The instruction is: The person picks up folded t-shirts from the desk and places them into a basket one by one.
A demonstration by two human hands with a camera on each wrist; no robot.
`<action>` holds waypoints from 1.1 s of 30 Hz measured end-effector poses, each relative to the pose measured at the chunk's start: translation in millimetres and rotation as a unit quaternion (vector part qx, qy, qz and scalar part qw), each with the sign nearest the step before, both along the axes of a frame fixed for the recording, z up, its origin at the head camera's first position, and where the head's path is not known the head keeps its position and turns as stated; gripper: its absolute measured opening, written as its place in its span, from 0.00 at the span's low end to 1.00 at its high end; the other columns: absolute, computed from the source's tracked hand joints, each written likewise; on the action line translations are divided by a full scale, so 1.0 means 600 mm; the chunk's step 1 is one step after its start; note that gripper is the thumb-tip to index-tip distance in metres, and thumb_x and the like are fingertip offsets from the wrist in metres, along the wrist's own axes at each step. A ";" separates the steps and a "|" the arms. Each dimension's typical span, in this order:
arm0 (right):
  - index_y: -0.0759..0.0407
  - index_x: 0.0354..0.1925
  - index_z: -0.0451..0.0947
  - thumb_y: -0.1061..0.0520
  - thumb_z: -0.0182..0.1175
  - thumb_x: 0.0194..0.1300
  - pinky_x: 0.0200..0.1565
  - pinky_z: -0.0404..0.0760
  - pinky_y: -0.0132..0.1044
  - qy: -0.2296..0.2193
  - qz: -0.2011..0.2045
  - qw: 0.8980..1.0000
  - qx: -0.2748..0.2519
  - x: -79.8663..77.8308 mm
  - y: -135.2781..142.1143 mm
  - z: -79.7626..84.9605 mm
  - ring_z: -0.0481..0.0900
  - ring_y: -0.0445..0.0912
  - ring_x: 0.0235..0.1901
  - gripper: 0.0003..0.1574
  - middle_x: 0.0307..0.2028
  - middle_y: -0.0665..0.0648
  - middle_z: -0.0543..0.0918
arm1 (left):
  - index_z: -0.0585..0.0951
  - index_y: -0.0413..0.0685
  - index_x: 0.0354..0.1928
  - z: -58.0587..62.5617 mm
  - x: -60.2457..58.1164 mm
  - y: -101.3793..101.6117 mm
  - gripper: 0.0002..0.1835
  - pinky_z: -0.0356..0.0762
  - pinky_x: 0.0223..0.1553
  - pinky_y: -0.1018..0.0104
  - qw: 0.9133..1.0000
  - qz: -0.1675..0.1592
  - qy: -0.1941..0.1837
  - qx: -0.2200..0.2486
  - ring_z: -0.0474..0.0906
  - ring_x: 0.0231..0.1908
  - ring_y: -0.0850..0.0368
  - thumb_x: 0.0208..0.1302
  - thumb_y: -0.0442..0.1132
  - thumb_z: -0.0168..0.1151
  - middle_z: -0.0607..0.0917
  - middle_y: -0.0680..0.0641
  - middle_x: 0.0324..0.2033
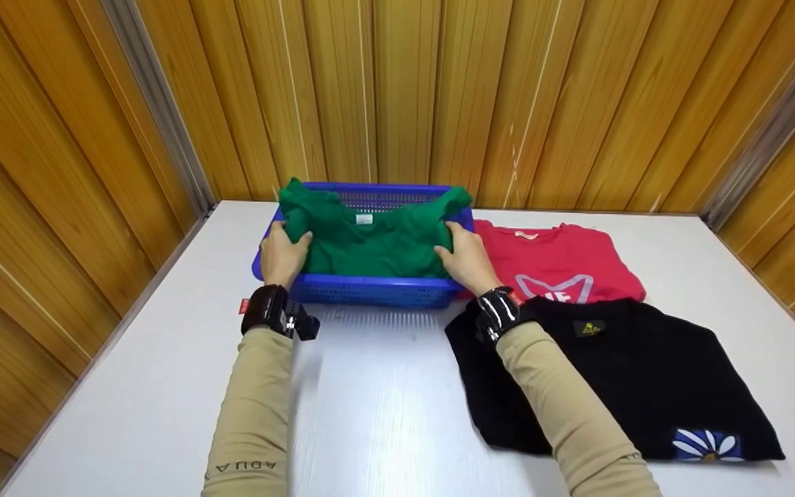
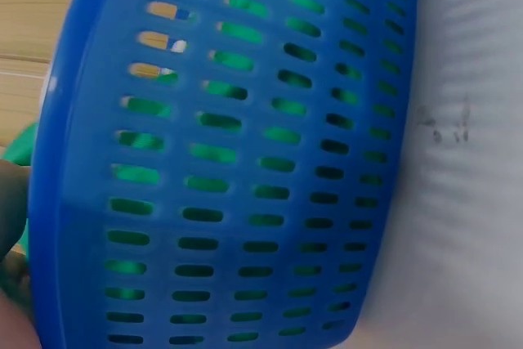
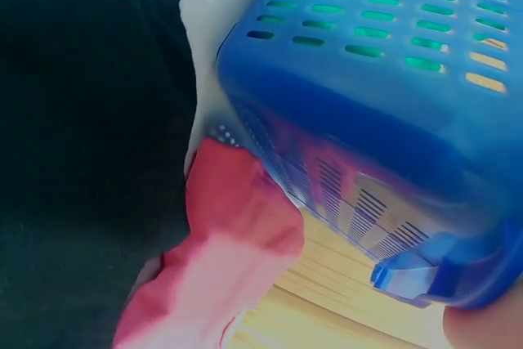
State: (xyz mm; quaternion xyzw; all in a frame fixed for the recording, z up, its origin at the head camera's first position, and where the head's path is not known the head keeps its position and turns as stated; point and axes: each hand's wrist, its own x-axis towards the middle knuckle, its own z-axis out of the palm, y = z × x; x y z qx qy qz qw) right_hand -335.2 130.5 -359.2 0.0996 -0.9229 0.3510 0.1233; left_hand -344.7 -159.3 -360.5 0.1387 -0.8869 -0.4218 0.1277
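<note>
A green shirt (image 1: 377, 245) with a white neck label lies in the blue perforated basket (image 1: 370, 290), its two shoulder ends rising over the rim. At the basket's left side my left hand (image 1: 283, 255) grips one side of the shirt, thumb on top of the cloth. Opposite it, my right hand (image 1: 468, 257) grips the other side in the same way. Through the slots of the basket wall (image 2: 270, 194) green cloth shows in the left wrist view. Only a bit of my right hand (image 3: 490, 324) is visible in the right wrist view; its fingertips are hidden.
To the right of the basket lies a red shirt (image 1: 556, 259) with a printed star. A black shirt (image 1: 646, 366) with a flower patch overlaps it in front, under my right forearm. All rest on a white table (image 1: 370, 414); wood-patterned walls (image 1: 397, 90) stand behind and beside it.
</note>
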 end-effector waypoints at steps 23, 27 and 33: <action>0.71 0.37 0.80 0.72 0.57 0.57 0.42 0.83 0.46 0.177 0.019 0.979 -0.095 0.058 0.046 -0.037 0.83 0.54 0.35 0.09 0.35 0.65 0.83 | 0.79 0.35 0.42 -0.035 0.009 0.020 0.08 0.76 0.41 0.59 0.956 -0.057 0.285 0.039 0.81 0.39 0.46 0.66 0.32 0.54 0.86 0.38 0.37; 0.69 0.37 0.81 0.71 0.58 0.57 0.40 0.84 0.43 0.177 0.038 0.981 -0.073 0.099 0.079 -0.041 0.84 0.51 0.35 0.08 0.35 0.62 0.84 | 0.79 0.34 0.40 -0.043 0.030 0.043 0.06 0.77 0.42 0.57 0.944 -0.077 0.319 0.030 0.80 0.38 0.46 0.65 0.30 0.56 0.85 0.37 0.36; 0.67 0.35 0.81 0.72 0.61 0.55 0.37 0.84 0.38 0.196 0.059 0.978 -0.029 0.148 0.132 -0.049 0.83 0.47 0.33 0.08 0.33 0.58 0.84 | 0.76 0.33 0.41 -0.045 0.071 0.093 0.07 0.77 0.44 0.53 0.941 -0.113 0.317 0.034 0.79 0.38 0.45 0.63 0.29 0.57 0.82 0.36 0.36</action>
